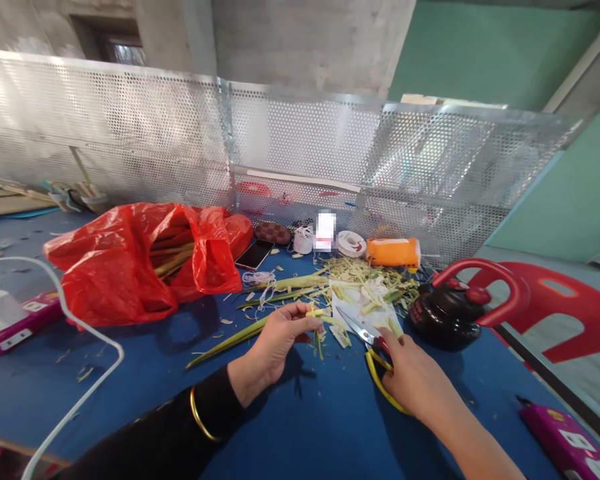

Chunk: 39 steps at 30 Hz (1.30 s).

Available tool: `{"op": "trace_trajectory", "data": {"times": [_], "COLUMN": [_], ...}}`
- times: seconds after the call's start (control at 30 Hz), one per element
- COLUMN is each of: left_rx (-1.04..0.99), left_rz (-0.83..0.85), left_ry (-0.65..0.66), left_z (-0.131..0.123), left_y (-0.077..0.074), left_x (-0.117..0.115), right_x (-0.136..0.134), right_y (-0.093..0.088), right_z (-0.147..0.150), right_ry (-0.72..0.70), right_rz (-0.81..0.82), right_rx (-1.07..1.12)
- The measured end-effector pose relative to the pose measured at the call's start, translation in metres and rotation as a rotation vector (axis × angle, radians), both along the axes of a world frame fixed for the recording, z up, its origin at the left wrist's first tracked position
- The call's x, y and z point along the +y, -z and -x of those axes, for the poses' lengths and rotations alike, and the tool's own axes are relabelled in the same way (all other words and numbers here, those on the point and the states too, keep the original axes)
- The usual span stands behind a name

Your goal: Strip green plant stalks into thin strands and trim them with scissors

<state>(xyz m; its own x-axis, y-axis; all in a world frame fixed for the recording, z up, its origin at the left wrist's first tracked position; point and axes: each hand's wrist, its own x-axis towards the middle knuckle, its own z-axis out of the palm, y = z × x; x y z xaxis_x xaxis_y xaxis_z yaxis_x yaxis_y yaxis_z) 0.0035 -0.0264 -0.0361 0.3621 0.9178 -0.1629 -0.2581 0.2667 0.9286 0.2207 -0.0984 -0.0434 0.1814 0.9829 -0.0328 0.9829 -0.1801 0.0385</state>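
My left hand (pixel 275 343) is closed, thumb against fingers, on a plant stalk (pixel 230 345). The stalk's long green end reaches out to the left, and its pale yellow end, with small shreds hanging below, shows beyond the fingertips. In my right hand (pixel 415 370) is a pair of scissors (pixel 364 333) with red and yellow handles; the blades point up and left, near the stalk's pale end. Under the blades lies white paper (pixel 341 310) with plant scraps on it. Behind that is a heap of shredded greenish trimmings (pixel 370 272), beside loose stalks (pixel 290 285).
Left of centre sits a red plastic bag (pixel 115 267) holding more stalks. At the back are a phone (pixel 255 254), string (pixel 303 240), a tape roll (pixel 351 244) and an orange container (pixel 393 252). A black kettle (pixel 443 320) stands right; a white cable (pixel 100 340) crosses the left side.
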Motion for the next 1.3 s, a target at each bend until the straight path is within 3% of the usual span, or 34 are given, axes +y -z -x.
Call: {"op": "trace_trajectory", "data": {"times": [0.13,0.27,0.33,0.43,0.53,0.6,0.87,1.1,1.3], "left_rx": [-0.031,-0.061,-0.068,-0.108,-0.2,-0.245,-0.156,-0.127,-0.123], "left_rz": [0.015,0.036,0.051,0.054,0.073,0.094,0.063,0.062,0.071], "left_ry": [-0.032,-0.057,-0.071,-0.106,-0.152,-0.187,-0.133,-0.086,-0.049], "left_z": [0.001,0.002,0.003,0.004,0.006,0.007,0.003,-0.002,-0.002], "left_y": [-0.001,-0.002,-0.002,-0.001,-0.002,-0.002,-0.001,0.002,-0.002], "left_x": [0.001,0.003,0.004,0.007,0.008,0.009,0.005,0.0,-0.001], "right_x": [0.0,-0.003,-0.004,-0.001,0.002,0.002,-0.012,-0.012,-0.014], "right_y": [0.001,0.007,0.01,0.013,0.012,0.011,0.016,0.003,-0.003], "right_z": [-0.003,-0.02,-0.029,-0.037,-0.034,-0.029,-0.01,-0.009,-0.008], "right_ry": [-0.005,-0.023,-0.034,-0.103,-0.149,-0.188,-0.198,-0.194,-0.249], "right_rz": [-0.008,-0.132,-0.202,-0.261,-0.209,-0.152,-0.021,0.086,0.034], "right_rx": [0.006,0.097,0.267,0.705,1.067,1.156,1.133,1.123,1.044]}}
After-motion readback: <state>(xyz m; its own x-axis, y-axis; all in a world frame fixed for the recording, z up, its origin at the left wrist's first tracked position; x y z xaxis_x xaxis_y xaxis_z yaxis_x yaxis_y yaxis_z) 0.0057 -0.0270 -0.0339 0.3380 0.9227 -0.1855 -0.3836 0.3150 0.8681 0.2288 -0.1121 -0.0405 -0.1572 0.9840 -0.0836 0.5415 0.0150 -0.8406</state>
